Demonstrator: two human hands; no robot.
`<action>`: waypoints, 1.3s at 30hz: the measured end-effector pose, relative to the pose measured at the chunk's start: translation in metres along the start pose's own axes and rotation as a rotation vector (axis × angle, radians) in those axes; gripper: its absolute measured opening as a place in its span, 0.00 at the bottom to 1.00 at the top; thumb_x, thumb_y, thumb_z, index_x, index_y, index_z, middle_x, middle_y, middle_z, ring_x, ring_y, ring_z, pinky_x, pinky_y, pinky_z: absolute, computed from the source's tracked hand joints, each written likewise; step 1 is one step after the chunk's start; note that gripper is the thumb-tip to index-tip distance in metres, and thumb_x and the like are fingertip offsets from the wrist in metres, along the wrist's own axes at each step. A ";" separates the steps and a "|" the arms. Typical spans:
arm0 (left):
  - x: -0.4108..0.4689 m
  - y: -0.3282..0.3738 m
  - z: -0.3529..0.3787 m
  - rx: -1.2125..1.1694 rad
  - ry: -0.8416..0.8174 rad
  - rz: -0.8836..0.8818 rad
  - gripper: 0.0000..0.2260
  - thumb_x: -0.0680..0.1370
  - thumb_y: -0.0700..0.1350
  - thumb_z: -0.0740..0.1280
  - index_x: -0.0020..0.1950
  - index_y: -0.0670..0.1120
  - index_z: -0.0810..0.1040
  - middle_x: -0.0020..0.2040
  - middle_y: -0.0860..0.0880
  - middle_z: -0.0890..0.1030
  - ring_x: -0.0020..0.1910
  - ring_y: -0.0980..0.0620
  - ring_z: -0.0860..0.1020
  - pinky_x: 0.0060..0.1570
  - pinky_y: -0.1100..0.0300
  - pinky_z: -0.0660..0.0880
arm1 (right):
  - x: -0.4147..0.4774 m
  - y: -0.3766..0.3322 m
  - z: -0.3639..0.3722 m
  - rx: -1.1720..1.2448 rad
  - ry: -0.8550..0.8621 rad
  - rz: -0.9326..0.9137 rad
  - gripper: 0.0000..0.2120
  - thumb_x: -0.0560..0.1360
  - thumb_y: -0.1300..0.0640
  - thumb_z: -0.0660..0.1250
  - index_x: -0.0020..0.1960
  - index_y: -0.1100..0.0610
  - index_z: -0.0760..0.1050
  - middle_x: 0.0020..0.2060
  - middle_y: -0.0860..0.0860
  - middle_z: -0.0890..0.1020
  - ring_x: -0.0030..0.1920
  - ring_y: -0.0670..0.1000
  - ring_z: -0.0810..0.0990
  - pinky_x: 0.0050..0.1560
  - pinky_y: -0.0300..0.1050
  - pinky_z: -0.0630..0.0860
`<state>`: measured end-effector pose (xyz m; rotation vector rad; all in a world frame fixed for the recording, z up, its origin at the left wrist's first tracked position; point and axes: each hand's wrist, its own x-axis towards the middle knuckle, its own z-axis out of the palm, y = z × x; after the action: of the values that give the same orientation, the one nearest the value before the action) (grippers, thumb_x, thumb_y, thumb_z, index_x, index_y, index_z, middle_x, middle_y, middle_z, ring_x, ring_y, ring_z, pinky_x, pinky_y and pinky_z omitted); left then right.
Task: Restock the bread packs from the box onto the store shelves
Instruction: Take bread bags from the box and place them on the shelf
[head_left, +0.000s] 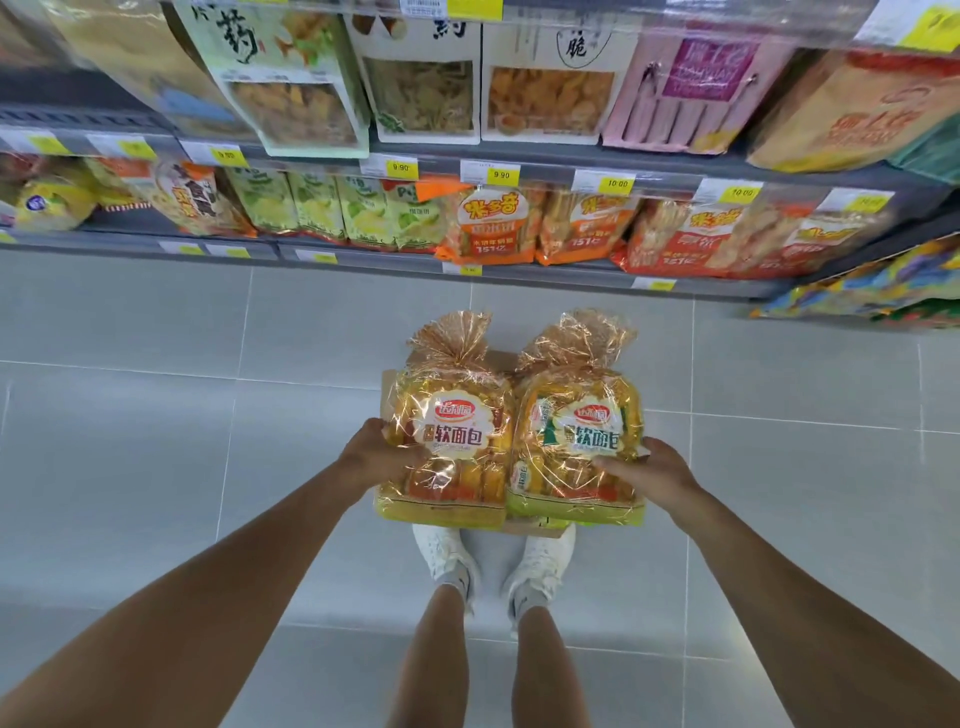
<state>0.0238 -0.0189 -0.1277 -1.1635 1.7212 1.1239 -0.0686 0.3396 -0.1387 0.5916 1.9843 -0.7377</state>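
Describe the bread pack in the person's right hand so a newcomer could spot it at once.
Look below the shelves, over the grey floor, where two hands hold bread packs side by side. The right hand holds the green-trimmed bread pack; its neighbour has orange-yellow trim.

Two bread packs (511, 441) lie side by side atop the box (535, 527), shelves (519, 156) beyond, shoes (493, 566) behind.
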 end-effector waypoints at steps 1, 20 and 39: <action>0.002 -0.001 -0.002 -0.001 -0.034 0.003 0.29 0.65 0.51 0.83 0.61 0.43 0.78 0.55 0.47 0.84 0.50 0.48 0.84 0.54 0.51 0.81 | 0.000 -0.001 -0.001 0.024 0.002 0.000 0.37 0.61 0.42 0.83 0.64 0.56 0.76 0.58 0.54 0.83 0.54 0.53 0.83 0.48 0.44 0.79; -0.019 -0.002 -0.022 -0.099 -0.255 0.115 0.27 0.73 0.50 0.78 0.69 0.56 0.72 0.59 0.52 0.84 0.56 0.49 0.83 0.48 0.50 0.81 | -0.020 0.006 -0.023 0.271 -0.152 -0.143 0.25 0.68 0.57 0.80 0.62 0.52 0.77 0.54 0.53 0.85 0.50 0.53 0.86 0.43 0.46 0.80; -0.075 0.045 -0.084 -0.154 -0.286 0.351 0.26 0.72 0.48 0.77 0.68 0.62 0.74 0.61 0.53 0.84 0.57 0.52 0.84 0.51 0.48 0.82 | -0.075 -0.041 -0.078 0.322 -0.136 -0.355 0.22 0.69 0.62 0.78 0.60 0.52 0.80 0.52 0.50 0.87 0.54 0.51 0.85 0.52 0.49 0.81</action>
<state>-0.0060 -0.0683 -0.0206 -0.7555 1.6729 1.5760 -0.1061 0.3570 -0.0305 0.3623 1.8770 -1.2971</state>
